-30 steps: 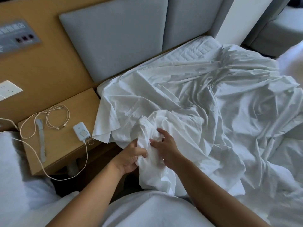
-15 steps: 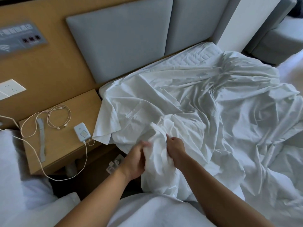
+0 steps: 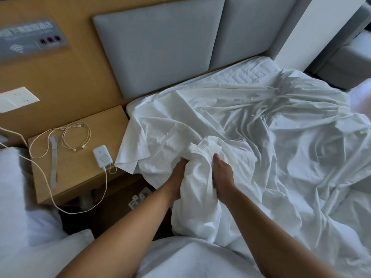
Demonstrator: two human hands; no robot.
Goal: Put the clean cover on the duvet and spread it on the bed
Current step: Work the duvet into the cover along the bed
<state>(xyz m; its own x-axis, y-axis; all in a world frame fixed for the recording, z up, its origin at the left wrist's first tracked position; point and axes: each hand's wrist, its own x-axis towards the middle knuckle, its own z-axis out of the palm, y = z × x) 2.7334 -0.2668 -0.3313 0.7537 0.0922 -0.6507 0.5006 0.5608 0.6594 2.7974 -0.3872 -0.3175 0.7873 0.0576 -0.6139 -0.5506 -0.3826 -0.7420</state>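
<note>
The white cover [image 3: 271, 137] lies crumpled across the bed [image 3: 243, 74] and reaches from the near left edge toward the far right corner. Part of it hangs over the left edge of the bed. A strip of quilted mattress shows bare along the head edge, under the grey headboard [image 3: 160, 49].

Near the near left edge of the bed, both hands clamp one raised bunch of the cover between them. The left hand [image 3: 177, 178] grips it from the left with its fingertips buried in the cloth. The right hand [image 3: 221, 175] grips it from the right, fingers curled into the folds. The two hands sit close together, apart only by the gathered fabric.

Left of the bed stands a wooden bedside surface [image 3: 80, 181]. On it lie a white charger [image 3: 102, 156] near its right edge, a looped white cable [image 3: 87, 135] and a grey strap [image 3: 53, 161]. A wall socket [image 3: 19, 97] sits on the wooden panel behind it.
</note>
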